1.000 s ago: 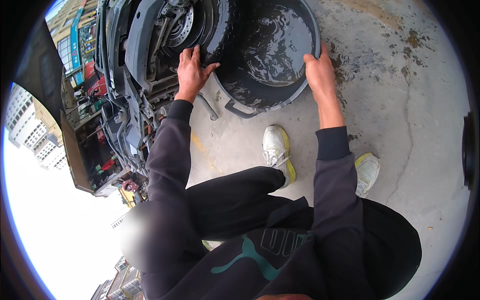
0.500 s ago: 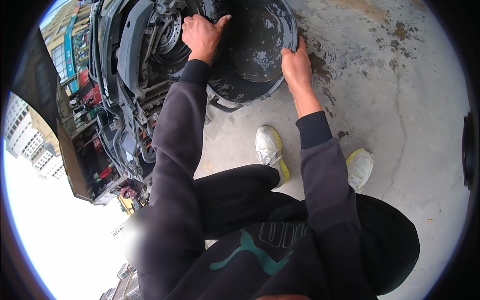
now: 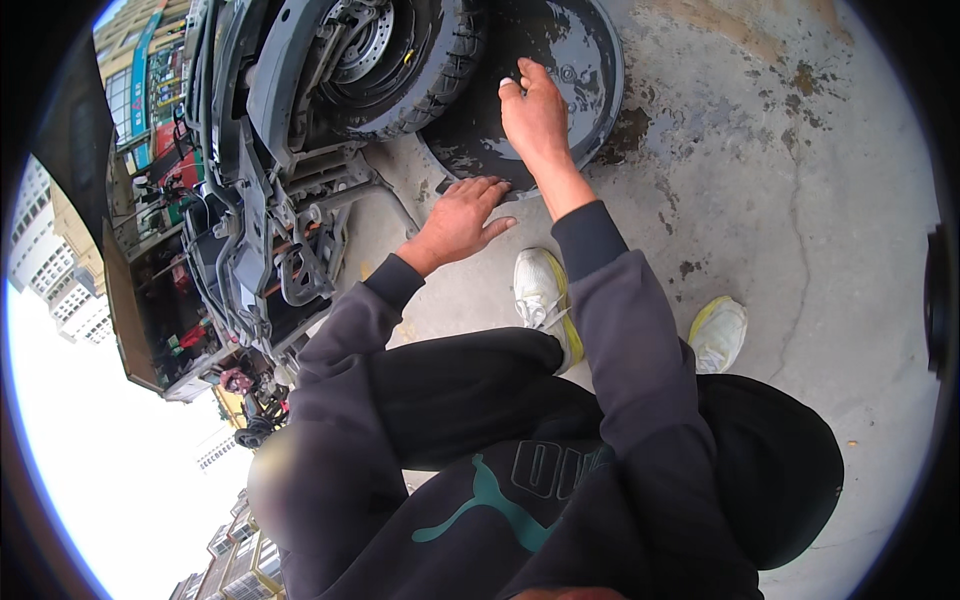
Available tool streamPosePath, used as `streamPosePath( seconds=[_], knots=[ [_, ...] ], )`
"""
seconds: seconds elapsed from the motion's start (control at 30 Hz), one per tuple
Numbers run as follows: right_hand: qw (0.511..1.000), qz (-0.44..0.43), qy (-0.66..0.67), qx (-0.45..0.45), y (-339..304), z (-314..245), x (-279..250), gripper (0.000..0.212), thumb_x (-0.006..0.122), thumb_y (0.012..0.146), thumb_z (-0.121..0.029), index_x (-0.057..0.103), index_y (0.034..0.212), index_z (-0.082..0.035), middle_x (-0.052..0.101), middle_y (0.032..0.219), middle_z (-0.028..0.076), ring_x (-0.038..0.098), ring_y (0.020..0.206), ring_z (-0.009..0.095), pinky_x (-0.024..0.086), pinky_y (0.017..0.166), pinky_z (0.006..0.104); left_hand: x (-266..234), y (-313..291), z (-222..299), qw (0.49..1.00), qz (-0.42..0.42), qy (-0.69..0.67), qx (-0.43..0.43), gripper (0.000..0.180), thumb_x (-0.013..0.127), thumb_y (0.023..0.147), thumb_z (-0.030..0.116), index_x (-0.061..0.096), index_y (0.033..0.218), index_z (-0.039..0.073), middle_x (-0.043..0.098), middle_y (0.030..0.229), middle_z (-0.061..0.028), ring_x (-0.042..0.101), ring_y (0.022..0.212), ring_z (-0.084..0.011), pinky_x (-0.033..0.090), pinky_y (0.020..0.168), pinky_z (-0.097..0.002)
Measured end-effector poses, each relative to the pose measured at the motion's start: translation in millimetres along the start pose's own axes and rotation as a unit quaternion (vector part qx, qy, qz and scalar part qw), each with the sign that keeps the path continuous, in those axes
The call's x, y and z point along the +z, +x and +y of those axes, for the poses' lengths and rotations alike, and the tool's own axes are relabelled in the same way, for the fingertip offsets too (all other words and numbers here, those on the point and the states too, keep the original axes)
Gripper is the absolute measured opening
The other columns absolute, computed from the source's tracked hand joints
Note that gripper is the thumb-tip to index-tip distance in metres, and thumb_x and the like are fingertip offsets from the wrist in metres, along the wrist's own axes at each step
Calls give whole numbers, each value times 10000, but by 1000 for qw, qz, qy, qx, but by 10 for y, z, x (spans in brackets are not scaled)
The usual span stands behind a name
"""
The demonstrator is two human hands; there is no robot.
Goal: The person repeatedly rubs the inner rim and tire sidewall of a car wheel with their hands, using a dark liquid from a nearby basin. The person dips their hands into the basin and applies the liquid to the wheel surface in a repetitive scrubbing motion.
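Observation:
A round black basin [image 3: 600, 130] with dark water in it stands on the ground, tucked beside a treaded tyre [image 3: 440, 85]. My left hand [image 3: 455, 220] lies at the basin's near rim, by its handle, with fingers stretched out and thumb apart. Over the water is my right hand [image 3: 537, 112], its fingers curled in with the thumb near them. Whether something small sits in that grip cannot be made out. The tyre belongs to a wheel with a shiny brake disc [image 3: 363, 45], mounted on a partly stripped scooter [image 3: 275, 120].
Bare frame tubes and a grey bracket [image 3: 300, 275] jut out on the left. My shoes [image 3: 540, 290] stand on the concrete floor [image 3: 800, 200] close to the basin. Wet patches [image 3: 630, 135] mark the floor at its right.
Both hands have left their earlier places: the left came down to the near rim, the right moved off the right rim to above the water. The basin shifted slightly right, showing more of the tyre.

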State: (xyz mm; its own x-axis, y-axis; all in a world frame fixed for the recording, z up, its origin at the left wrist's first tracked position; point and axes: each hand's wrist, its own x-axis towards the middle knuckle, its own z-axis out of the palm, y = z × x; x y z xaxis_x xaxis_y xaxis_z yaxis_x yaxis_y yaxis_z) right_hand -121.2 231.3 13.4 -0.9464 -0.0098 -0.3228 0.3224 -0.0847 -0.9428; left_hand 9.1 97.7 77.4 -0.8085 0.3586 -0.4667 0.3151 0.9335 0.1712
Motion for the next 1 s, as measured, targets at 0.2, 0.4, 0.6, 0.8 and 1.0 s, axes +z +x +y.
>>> streamPosePath(
  seconds=[0.2, 0.4, 0.6, 0.8, 1.0],
  knots=[
    [956, 230, -108, 145, 705, 499, 75, 430, 597, 945, -211, 595, 1275, 64, 600, 1380, 272, 597, 1258, 433, 461, 1079, 516, 68, 137, -66, 999, -16, -38, 32, 466, 546, 1059, 370, 609, 1317, -13, 641, 1310, -235, 615, 1225, -408, 496, 1053, -474],
    [790, 131, 467, 375, 745, 921, 176, 421, 428, 1073, -364, 668, 1133, -24, 739, 1139, 141, 706, 1064, 299, 525, 956, 460, 182, 193, -63, 996, 14, -61, 55, 432, 562, 1041, 341, 627, 1275, -17, 654, 1283, -218, 623, 1197, -404, 509, 1021, -473],
    [996, -44, 31, -69, -118, 32, 892, 596, 502, 1082, -328, 424, 1524, 64, 342, 1645, 221, 381, 1496, 352, 325, 1227, 441, 255, 136, -233, 994, -98, -41, 7, 470, 705, 875, 310, 646, 1249, 32, 670, 1255, -189, 632, 1166, -406, 516, 984, -480],
    [944, -91, -251, -195, -234, 111, 861, 769, 664, 968, -250, 308, 1580, 52, 222, 1674, 295, 261, 1543, 449, 296, 1250, 468, 408, 104, -391, 996, -30, -63, 53, 437, 677, 865, 235, 631, 1245, 24, 670, 1232, -194, 614, 1177, -431, 529, 948, -518],
    [941, 304, -23, 145, 577, 728, 124, 484, 624, 945, -198, 561, 1342, 73, 574, 1415, 261, 518, 1334, 443, 396, 1146, 496, 220, 155, -148, 995, 12, -93, 44, 428, 570, 1032, 338, 632, 1278, -7, 644, 1322, -210, 613, 1215, -395, 511, 1013, -488]
  ],
)
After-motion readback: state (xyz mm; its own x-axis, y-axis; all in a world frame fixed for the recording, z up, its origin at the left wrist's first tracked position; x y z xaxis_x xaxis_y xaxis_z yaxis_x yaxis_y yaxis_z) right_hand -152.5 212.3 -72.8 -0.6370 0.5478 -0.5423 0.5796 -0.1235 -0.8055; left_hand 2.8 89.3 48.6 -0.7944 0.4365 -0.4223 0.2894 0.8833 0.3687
